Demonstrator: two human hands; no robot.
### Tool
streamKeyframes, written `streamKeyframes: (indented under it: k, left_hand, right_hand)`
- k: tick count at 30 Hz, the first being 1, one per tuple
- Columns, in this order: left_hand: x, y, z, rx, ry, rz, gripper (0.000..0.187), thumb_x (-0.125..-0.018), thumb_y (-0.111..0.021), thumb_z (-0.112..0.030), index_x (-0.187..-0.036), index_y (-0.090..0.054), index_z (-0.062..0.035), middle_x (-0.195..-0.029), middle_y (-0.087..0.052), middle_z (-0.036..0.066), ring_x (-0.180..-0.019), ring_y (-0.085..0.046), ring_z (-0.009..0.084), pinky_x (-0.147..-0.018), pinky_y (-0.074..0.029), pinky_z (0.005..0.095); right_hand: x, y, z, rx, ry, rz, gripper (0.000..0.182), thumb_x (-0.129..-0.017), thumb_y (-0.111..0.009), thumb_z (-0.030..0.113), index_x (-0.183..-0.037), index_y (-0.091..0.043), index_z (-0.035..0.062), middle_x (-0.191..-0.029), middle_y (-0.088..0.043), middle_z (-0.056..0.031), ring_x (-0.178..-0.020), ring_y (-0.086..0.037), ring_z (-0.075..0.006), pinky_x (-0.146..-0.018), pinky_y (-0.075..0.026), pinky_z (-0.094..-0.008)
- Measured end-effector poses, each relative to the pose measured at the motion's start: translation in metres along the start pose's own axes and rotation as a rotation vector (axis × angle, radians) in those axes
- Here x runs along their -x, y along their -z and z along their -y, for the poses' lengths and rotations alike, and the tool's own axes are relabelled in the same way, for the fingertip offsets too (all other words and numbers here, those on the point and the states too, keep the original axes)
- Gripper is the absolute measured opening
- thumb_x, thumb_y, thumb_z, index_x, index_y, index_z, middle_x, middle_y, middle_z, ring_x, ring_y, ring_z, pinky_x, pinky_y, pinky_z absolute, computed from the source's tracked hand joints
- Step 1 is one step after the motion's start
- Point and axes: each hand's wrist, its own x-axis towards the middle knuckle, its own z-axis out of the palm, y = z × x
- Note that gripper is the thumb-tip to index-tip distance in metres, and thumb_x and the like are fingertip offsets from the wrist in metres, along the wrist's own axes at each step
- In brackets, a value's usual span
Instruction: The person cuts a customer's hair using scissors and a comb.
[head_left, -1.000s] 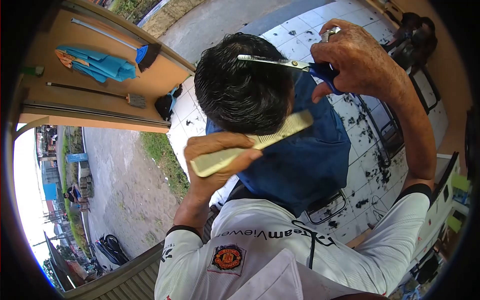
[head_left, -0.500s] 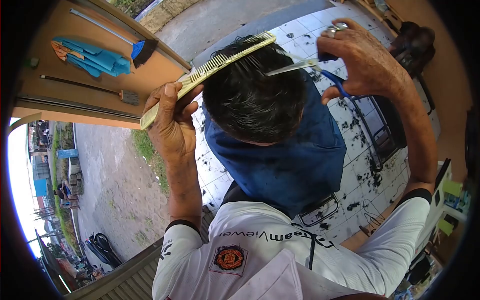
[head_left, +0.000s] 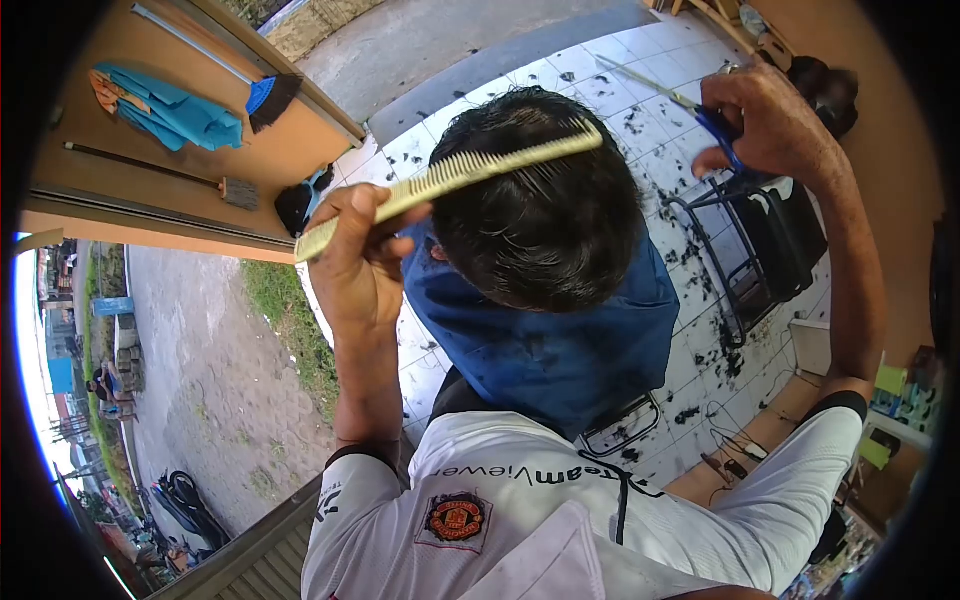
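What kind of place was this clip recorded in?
Most likely a small barbershop, opening onto an outdoor area. A seated person wears a blue cape, scissors and a comb are in use around the head, and dark hair clippings litter the white tiled floor.

The face of the seated person [head_left: 540, 200] is turned out of your view, and the blue cape [head_left: 540, 350] hides the torso and part of the metal frame [head_left: 630, 428] below. Your left hand [head_left: 355, 260] covers a stretch of the comb [head_left: 450, 182] — some of its fingertips are lost behind it — while your right hand [head_left: 775, 125] hides part of the handles of the scissors [head_left: 665, 95]. Out at the margins, the figure [head_left: 102, 385] across the road is too small for you to make out, and the dark lens border cuts off the cluttered shelf [head_left: 900, 430].
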Motion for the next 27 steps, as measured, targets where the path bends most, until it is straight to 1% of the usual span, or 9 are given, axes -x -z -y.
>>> streamKeyframes:
  k: [6, 7, 10, 11, 16, 18, 20, 24, 27]
  left_hand:
    - [-0.017, -0.004, 0.001, -0.040, -0.064, -0.110, 0.017, -0.093, -0.067, -0.010, -0.095, -0.064, 0.0064, -0.090, -0.070, 0.020, -0.074, -0.074, 0.0318, -0.048, -0.061, 0.0235]
    - [-0.012, -0.002, -0.001, -0.059, -0.076, -0.007, 0.020, -0.094, -0.067, -0.015, -0.096, -0.062, 0.0048, -0.090, -0.070, 0.019, -0.071, -0.073, 0.0283, -0.046, -0.060, 0.0215]
    - [0.002, -0.001, -0.011, -0.196, 0.015, 0.342, 0.025, -0.092, -0.070, -0.022, -0.094, -0.059, 0.0001, -0.085, -0.065, 0.014, -0.059, -0.066, 0.0191, -0.040, -0.049, 0.0168]
    - [0.003, -0.001, -0.011, -0.213, 0.041, 0.326, 0.024, -0.092, -0.070, -0.022, -0.094, -0.059, -0.0003, -0.084, -0.065, 0.014, -0.058, -0.065, 0.0181, -0.040, -0.048, 0.0164]
    - [-0.019, 0.021, 0.005, -0.010, 0.072, -0.017, 0.018, -0.094, -0.067, -0.013, -0.094, -0.062, 0.0046, -0.089, -0.069, 0.020, -0.072, -0.074, 0.0275, -0.046, -0.059, 0.0212]
    - [-0.028, 0.016, 0.005, -0.032, 0.093, -0.111, 0.018, -0.094, -0.066, -0.014, -0.094, -0.062, 0.0039, -0.088, -0.069, 0.018, -0.072, -0.074, 0.0283, -0.046, -0.059, 0.0214]
    - [-0.031, 0.007, 0.006, -0.025, 0.064, -0.131, 0.018, -0.094, -0.066, -0.014, -0.094, -0.062, 0.0036, -0.087, -0.069, 0.017, -0.072, -0.074, 0.0285, -0.046, -0.060, 0.0215]
    - [-0.030, 0.007, 0.005, 0.062, -0.003, -0.008, 0.019, -0.093, -0.067, -0.014, -0.094, -0.062, 0.0033, -0.085, -0.070, 0.019, -0.070, -0.074, 0.0278, -0.046, -0.059, 0.0218]
    - [-0.023, 0.016, 0.000, 0.035, 0.090, 0.319, 0.021, -0.089, -0.069, -0.013, -0.091, -0.061, 0.0058, -0.090, -0.069, 0.027, -0.065, -0.073, 0.0276, -0.046, -0.059, 0.0221]
  right_hand:
    - [0.000, -0.015, 0.030, 0.025, 0.607, -0.342, 0.077, -0.044, -0.092, 0.052, -0.098, -0.066, 0.0034, -0.078, -0.064, -0.0083, -0.084, -0.065, -0.0269, -0.093, -0.045, -0.0468]
    - [-0.001, -0.005, 0.042, 0.062, 0.650, -0.330, 0.051, -0.056, -0.091, 0.038, -0.082, -0.067, 0.0017, -0.073, -0.066, -0.0128, -0.074, -0.066, -0.0292, -0.070, -0.048, -0.0431]
    - [0.000, 0.005, 0.047, 0.074, 0.573, -0.202, 0.046, -0.055, -0.092, 0.032, -0.080, -0.068, 0.0016, -0.075, -0.067, -0.0138, -0.074, -0.066, -0.0287, -0.069, -0.048, -0.0413]
    - [0.002, 0.012, 0.051, 0.023, 0.418, -0.083, 0.063, -0.044, -0.091, 0.049, -0.083, -0.066, 0.0065, -0.068, -0.063, -0.0074, -0.076, -0.066, -0.0256, -0.102, -0.044, -0.0448]
    - [-0.010, 0.002, 0.007, -0.019, 0.436, -0.331, 0.072, -0.042, -0.089, 0.062, -0.075, -0.060, 0.0046, -0.062, -0.056, -0.0061, -0.071, -0.062, -0.0238, -0.081, -0.050, -0.0425]
    - [-0.009, 0.018, 0.008, 0.106, 0.061, 0.078, 0.079, -0.038, -0.089, 0.064, -0.081, -0.064, 0.0025, -0.068, -0.060, -0.0063, -0.075, -0.064, -0.0258, -0.073, -0.050, -0.0408]
    - [-0.008, 0.009, 0.014, 0.152, 0.172, 0.083, 0.078, -0.040, -0.089, 0.062, -0.083, -0.064, 0.0015, -0.069, -0.062, -0.0064, -0.074, -0.066, -0.0282, -0.079, -0.050, -0.0421]
    - [-0.009, -0.005, 0.046, 0.066, 0.664, -0.382, 0.069, -0.040, -0.092, 0.052, -0.082, -0.064, 0.0049, -0.066, -0.062, -0.0074, -0.075, -0.067, -0.0286, -0.106, -0.042, -0.0510]
    - [-0.008, 0.007, 0.055, 0.095, 0.546, -0.154, 0.058, -0.052, -0.090, 0.048, -0.082, -0.068, 0.0039, -0.077, -0.069, -0.0093, -0.074, -0.068, -0.0261, -0.074, -0.047, -0.0423]
